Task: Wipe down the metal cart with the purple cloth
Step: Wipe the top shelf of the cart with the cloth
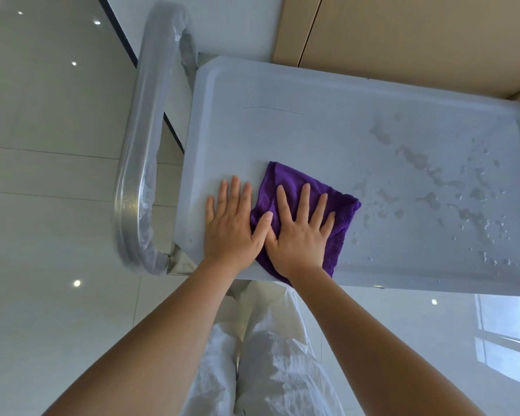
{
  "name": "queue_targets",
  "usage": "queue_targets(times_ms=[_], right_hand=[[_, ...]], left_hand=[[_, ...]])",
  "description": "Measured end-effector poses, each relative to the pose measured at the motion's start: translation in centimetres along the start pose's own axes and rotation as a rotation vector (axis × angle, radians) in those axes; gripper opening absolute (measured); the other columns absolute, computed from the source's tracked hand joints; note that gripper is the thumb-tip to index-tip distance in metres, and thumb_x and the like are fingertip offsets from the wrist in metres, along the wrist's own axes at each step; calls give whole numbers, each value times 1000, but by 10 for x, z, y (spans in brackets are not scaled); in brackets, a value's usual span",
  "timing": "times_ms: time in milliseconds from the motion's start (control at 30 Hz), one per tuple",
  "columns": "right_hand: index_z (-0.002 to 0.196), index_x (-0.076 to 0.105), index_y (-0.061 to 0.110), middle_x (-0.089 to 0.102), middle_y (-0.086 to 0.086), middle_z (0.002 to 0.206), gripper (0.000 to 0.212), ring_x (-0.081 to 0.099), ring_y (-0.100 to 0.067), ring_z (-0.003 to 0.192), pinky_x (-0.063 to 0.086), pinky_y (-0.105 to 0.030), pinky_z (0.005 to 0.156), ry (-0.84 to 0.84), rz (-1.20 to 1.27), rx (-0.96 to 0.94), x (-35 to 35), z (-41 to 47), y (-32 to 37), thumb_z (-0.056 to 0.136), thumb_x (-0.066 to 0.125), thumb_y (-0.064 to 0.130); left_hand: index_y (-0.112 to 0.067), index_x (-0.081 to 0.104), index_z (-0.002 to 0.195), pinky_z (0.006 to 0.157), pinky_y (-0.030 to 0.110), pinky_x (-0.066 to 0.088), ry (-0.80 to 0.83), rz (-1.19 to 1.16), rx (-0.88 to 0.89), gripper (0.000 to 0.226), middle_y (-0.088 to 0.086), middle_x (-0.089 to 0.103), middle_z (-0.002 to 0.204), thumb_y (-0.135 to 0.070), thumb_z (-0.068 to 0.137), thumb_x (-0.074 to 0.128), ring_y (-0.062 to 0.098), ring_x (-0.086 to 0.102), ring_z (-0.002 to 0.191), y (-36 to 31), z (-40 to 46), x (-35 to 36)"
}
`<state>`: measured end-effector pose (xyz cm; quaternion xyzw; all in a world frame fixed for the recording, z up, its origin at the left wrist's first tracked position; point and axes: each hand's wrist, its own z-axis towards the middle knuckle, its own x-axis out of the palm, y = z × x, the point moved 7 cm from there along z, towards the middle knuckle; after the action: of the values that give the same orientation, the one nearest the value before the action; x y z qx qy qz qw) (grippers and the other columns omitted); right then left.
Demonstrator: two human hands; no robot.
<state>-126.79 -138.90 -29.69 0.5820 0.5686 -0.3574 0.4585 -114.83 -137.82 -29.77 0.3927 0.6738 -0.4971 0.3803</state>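
The metal cart's top tray [327, 121] fills the middle of the head view, pale and rimmed. A folded purple cloth [339, 223] lies flat on its near left part. My right hand [297, 235] presses on the cloth with straight, spread fingers. My left hand [231, 226] lies flat on the bare tray just left of the cloth, its thumb touching the cloth's edge. Water drops and smears [433, 187] cover the tray's right half.
The cart's handle [138, 163], wrapped in clear plastic, curves along the tray's left side. A wooden cabinet [418, 34] stands behind the cart. Glossy tiled floor [42, 205] surrounds it, and my white trousers [267, 370] are below the tray's near edge.
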Motion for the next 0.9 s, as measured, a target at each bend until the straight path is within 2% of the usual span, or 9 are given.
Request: queue_targets(times_ms=[133,233,333,533,700,900], right_hand=[[148,2,36,-2,-11,158,72,-7,-41,143,-5,-57,111,-30,-4,-102,-1,-8,0,82,2,65],[147,23,32,18,-17,155,68,11,-46,141,9,-62,108,-68,-31,-216,-1,-12,-1,87,20,62],[145,32,30,29,-18,151,66,21,-48,137,15,-63,105,-91,-90,-317,-2,-16,-7,86,30,61],[145,26,33,28,-14,152,70,24,-45,138,20,-64,106,-57,-156,-515,-3,-20,-25,83,33,65],[146,23,34,26,-11,154,72,22,-42,139,13,-59,108,-16,-222,-649,-6,-19,-41,82,34,65],[148,14,35,18,-6,156,76,11,-35,141,6,-55,114,15,-297,-829,-6,-15,-65,82,33,68]], left_hand=[[-18,3,150,112,37,-14,6,52,5,84,4,-5,158,-65,80,-4,18,-11,144,-1,0,1],[-17,5,150,113,38,-13,2,64,7,85,5,-3,158,-65,80,-4,19,-10,145,-2,0,1],[-17,3,150,113,39,-12,11,84,11,86,5,-4,158,-65,80,-5,20,-10,145,-3,0,2],[-12,1,149,114,42,-8,14,124,28,88,7,-3,158,-66,81,-2,22,-8,145,-2,2,5],[-14,8,150,113,49,5,-15,108,27,84,15,13,156,-67,84,14,30,9,144,-3,2,6],[-17,14,150,112,50,7,0,153,16,88,15,12,156,-71,80,15,31,9,144,-6,3,9]])
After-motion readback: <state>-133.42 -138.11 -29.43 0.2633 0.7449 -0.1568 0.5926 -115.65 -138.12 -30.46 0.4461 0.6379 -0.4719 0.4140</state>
